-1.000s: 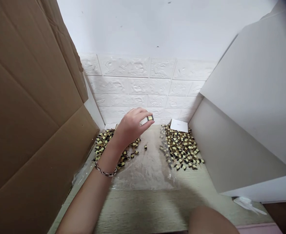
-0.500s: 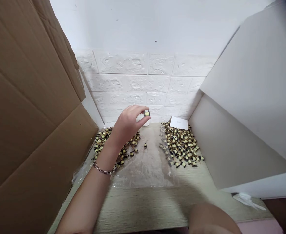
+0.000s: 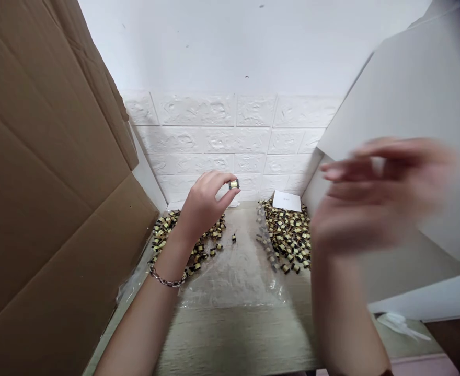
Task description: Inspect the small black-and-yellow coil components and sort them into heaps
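Observation:
My left hand (image 3: 208, 201) is closed, pinching a small transformer (image 3: 233, 184) with a yellow-wrapped middle and black ends between thumb and fingers. It is held up above the table, in front of the brick-patterned wall. A chain bracelet circles that wrist. Beneath the left forearm lies a pile of similar transformers (image 3: 165, 230), partly hidden. My right hand (image 3: 375, 193) is raised at the right and smeared by motion, so what its fingers hold, if anything, cannot be made out. It covers part of a second transformer pile (image 3: 287, 235).
A clear plastic bag (image 3: 233, 282) lies flat on the table between the piles, with one loose transformer (image 3: 233, 238) on it. Tall cardboard (image 3: 57, 209) stands at the left, and grey-white panels (image 3: 426, 104) at the right. A white card (image 3: 287, 201) rests on the right pile.
My right hand has swung up into view at the right, where only part of the arm showed at the bottom. My left hand still pinches the transformer in nearly the same place.

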{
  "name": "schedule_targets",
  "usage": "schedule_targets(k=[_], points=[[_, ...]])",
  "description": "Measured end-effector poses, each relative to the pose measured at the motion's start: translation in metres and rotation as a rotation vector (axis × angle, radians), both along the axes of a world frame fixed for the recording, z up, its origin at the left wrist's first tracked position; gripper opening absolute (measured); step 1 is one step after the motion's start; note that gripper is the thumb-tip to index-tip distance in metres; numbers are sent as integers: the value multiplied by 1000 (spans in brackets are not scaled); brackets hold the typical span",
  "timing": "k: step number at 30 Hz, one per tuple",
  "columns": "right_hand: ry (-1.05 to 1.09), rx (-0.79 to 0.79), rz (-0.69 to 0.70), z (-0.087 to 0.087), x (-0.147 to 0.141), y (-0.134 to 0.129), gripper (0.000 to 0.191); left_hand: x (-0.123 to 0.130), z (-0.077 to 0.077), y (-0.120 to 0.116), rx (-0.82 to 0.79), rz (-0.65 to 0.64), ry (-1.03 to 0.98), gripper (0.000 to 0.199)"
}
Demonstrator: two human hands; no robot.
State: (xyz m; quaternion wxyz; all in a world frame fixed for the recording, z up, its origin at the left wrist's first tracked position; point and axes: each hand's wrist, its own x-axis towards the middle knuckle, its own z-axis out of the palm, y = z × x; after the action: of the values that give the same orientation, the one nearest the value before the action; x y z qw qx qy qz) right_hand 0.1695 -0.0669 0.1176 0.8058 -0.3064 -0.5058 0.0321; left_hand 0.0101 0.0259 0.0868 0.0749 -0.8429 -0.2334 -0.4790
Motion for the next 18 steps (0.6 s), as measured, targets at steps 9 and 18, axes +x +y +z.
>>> schedule_targets(k=[9, 18], points=[[-483, -448, 190, -31, 2, 69, 42, -2, 3, -4, 18, -25, 0, 17], [-472, -438, 218, -36, -4, 68, 46, -2, 3, -5, -42, -31, -8, 16]])
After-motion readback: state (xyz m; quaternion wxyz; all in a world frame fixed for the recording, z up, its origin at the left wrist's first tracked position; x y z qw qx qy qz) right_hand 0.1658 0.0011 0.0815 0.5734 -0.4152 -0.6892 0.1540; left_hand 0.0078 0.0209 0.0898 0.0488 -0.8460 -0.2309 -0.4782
